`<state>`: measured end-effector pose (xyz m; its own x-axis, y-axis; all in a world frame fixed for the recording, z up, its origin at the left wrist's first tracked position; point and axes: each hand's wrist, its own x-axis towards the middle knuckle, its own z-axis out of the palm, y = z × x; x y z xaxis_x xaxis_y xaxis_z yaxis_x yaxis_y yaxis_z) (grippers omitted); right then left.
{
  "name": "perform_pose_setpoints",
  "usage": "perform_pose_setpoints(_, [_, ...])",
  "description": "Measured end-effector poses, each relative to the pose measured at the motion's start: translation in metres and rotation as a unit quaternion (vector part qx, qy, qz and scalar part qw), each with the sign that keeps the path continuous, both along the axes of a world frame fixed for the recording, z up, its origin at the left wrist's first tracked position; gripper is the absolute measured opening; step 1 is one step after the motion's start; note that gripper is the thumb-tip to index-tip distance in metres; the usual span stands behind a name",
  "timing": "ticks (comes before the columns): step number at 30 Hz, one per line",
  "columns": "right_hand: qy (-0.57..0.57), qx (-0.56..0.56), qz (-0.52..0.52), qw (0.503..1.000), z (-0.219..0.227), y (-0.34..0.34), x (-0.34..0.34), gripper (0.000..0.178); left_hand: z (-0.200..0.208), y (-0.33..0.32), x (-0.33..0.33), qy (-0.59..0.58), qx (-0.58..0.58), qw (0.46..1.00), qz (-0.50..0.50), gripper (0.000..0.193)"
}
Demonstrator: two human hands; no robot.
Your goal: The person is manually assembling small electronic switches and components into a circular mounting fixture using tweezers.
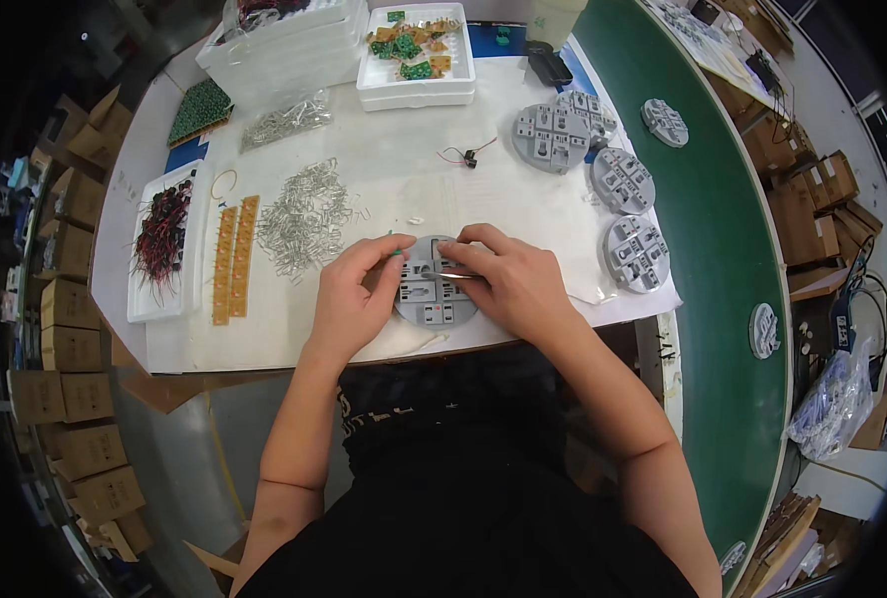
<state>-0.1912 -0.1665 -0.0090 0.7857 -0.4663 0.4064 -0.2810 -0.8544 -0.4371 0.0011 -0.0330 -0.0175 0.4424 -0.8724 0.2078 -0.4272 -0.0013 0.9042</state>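
Head view: 2 hands (354, 294) (513, 279) on 1 round fixture (429, 299), 4 others nearby.

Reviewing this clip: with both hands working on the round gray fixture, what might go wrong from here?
1. The round gray fixture sits close to the table edge; a push may slide it off.
2. The left hand lies near the pile of metal clips and might scatter them.

White-covered worktable (384, 179); green conveyor belt (733, 259) right; cardboard boxes (75, 399) stacked left.
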Motion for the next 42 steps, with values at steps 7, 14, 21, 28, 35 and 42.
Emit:
perform_pose_setpoints(7, [0.018, 0.025, 0.054, 0.998, 0.007, -0.016, 0.004, 0.033, 0.007, -0.005, 0.001, -0.04, 0.005, 0.999, -0.014, 0.023])
perform_pose_setpoints(14, [0.015, 0.056, 0.13, 0.99, 0.0, -0.046, 0.007, 0.032, 0.002, -0.006, 0.002, -0.049, 0.006, 0.999, -0.014, 0.023])
perform_pose_setpoints(21, [-0.057, 0.073, 0.01, 0.996, 0.009, 0.001, -0.007, 0.036, 0.004, -0.005, 0.007, -0.117, -0.038, 0.992, 0.026, 0.017])
perform_pose_setpoints(28, [-0.013, -0.042, -0.051, 0.998, -0.01, 0.021, -0.012, 0.04, 0.036, -0.018, 0.008, -0.115, 0.027, 0.989, -0.09, 0.017])
perform_pose_setpoints(35, [-0.024, -0.049, -0.047, 0.997, -0.012, 0.02, -0.012, 0.039, 0.048, -0.041, 0.006, -0.209, 0.117, 0.961, -0.136, 0.022])
perform_pose_setpoints(42, [-0.047, 0.089, -0.062, 0.993, 0.005, -0.002, -0.009, 0.032, 0.049, -0.055, 0.001, -0.266, 0.159, 0.938, -0.153, 0.024])
